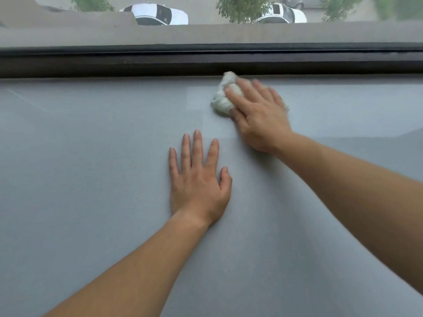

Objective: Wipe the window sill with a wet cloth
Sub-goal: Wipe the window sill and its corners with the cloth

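The right hand (258, 115) presses a bunched, pale cloth (223, 97) flat against the window sill (91, 156), up in the upper middle of the frame, right where the grey surface meets the dark window frame (137, 62). Its grip is not a clench: the fingers lie spread over the top of the cloth, holding it down by pressure, with the wad bulging out to the left of the fingertips. The hand and cloth are slightly blurred, so I'd judge a wiping stroke is under way.

The left hand (198, 179) rests palm-down and empty on the sill at the centre of the frame, fingers extended, apparently bracing the body.

As for progress, a slightly glossier, paler patch sits just left of and below the cloth, which reads to me as freshly wetted surface. The broad stretch at the left of the frame and the whole lower half look matte, with a faint streak at the upper left. I'd guess only a small strip along the back edge near the middle has been done, and most of the sill remains.
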